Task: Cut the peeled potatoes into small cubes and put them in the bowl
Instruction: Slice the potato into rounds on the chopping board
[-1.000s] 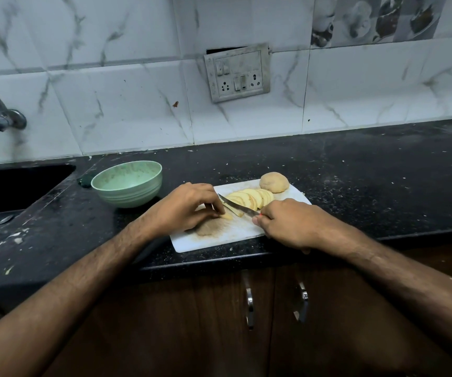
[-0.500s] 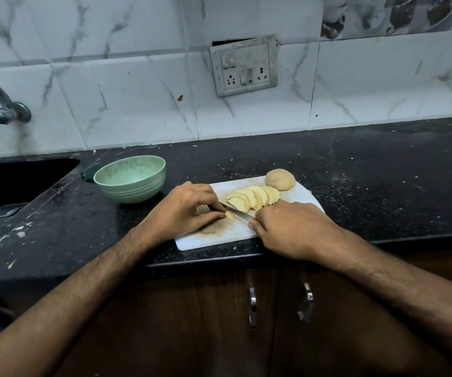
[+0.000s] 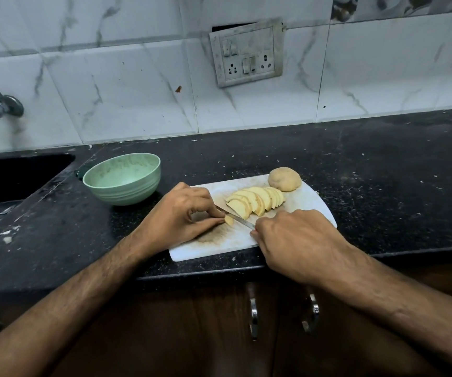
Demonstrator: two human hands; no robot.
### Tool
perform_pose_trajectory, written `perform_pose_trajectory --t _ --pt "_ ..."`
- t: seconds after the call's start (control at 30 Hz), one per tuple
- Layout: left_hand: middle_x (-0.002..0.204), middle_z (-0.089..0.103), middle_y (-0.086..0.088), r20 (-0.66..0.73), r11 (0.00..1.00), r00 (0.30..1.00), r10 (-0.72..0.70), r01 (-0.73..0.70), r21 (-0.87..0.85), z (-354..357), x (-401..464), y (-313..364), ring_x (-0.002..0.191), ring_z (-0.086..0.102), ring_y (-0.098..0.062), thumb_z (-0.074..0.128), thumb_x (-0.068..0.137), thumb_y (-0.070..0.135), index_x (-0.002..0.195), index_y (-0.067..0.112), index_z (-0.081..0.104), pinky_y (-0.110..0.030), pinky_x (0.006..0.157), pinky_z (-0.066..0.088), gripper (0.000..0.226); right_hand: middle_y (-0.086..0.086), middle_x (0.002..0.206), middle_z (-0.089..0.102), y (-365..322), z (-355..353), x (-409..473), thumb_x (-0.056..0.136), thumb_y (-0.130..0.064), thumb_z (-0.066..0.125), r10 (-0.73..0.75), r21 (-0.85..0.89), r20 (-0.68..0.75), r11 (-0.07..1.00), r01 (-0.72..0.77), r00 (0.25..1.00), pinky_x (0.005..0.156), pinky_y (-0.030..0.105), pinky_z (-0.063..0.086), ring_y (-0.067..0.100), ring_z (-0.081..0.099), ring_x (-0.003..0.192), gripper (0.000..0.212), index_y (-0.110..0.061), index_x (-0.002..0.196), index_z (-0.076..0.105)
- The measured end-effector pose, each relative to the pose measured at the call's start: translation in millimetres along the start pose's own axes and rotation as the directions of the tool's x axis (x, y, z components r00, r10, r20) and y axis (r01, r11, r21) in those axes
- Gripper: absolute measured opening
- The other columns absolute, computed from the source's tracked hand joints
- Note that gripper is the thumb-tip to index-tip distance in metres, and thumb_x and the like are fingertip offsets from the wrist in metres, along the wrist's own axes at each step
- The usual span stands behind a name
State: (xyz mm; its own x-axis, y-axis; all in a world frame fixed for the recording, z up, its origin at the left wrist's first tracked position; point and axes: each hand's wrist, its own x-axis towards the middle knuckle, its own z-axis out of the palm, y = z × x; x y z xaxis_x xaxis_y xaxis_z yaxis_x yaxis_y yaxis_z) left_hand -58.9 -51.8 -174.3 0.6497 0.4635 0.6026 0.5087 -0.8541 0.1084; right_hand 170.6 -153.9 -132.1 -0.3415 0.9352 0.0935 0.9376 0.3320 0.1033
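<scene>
2 hands met over the work. The right hand (image 3: 298,240) was curled round the handle of a slim steel knife (image 3: 237,217), the handle itself hidden inside the fist, and the blade ran up and left towards the other hand. The left hand (image 3: 181,213) pinched a small pale potato piece (image 3: 228,220) between fingertips and thumb, right against the blade, probably to steady it for the next cut and to keep it from sliding.

Just behind the blade lay a fanned row of pale yellow potato slices (image 3: 254,201), overlapped, apparently waiting to be cubed. 1 whole peeled round potato (image 3: 284,178) sat at the far corner of the white plastic cutting board (image 3: 311,202), out of the knife's way. The ribbed pale green bowl (image 3: 122,179) stood left of the board on the black speckled countertop (image 3: 382,172), near the holding hand, and showed no cubes inside.

No brand, label or readable writing appeared anywhere, not even on the grey wall switch plate (image 3: 246,51).
</scene>
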Motion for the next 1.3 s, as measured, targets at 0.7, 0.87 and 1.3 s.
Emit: perform_pose_trajectory --t 0.7,0.87,1.3 --pt "0.085 0.065 0.013 0.039 0.999 0.998 -0.044 0.044 -0.021 -2 1 5 0.078 0.063 -0.004 0.075 0.091 0.033 0.085 0.022 0.076 -0.037 0.072 0.049 0.012 -0.002 0.085 0.055 18 -21 -19 0.104 -0.050 0.027 -0.015 0.016 0.228 1.000 0.012 0.973 0.070 0.034 0.039 0.016 0.049 0.073 0.033 -0.026 0.089 0.047" --pt "0.089 0.063 0.013 0.032 0.998 0.999 -0.044 0.045 -0.039 -3 1 8 0.083 0.063 -0.004 0.078 0.089 0.025 0.085 0.019 0.074 -0.032 0.069 0.053 0.008 -0.005 0.084 0.051 22 -41 -16 0.104 -0.047 0.033 -0.040 -0.022 0.318 0.999 0.050 0.947 0.071 0.033 0.040 0.016 0.051 0.076 0.032 -0.024 0.087 0.048" --pt "0.097 0.068 0.014 -0.004 0.993 0.998 -0.057 0.057 -0.102 -5 -3 9 0.091 0.066 -0.005 0.080 0.088 0.018 0.102 0.018 0.071 -0.024 0.077 0.052 0.017 -0.011 0.073 0.045 47 -42 -18 0.102 -0.053 0.031 0.011 -0.084 0.268 0.996 0.012 0.963 0.081 0.040 0.047 0.018 0.051 0.080 0.041 -0.026 0.096 0.061"
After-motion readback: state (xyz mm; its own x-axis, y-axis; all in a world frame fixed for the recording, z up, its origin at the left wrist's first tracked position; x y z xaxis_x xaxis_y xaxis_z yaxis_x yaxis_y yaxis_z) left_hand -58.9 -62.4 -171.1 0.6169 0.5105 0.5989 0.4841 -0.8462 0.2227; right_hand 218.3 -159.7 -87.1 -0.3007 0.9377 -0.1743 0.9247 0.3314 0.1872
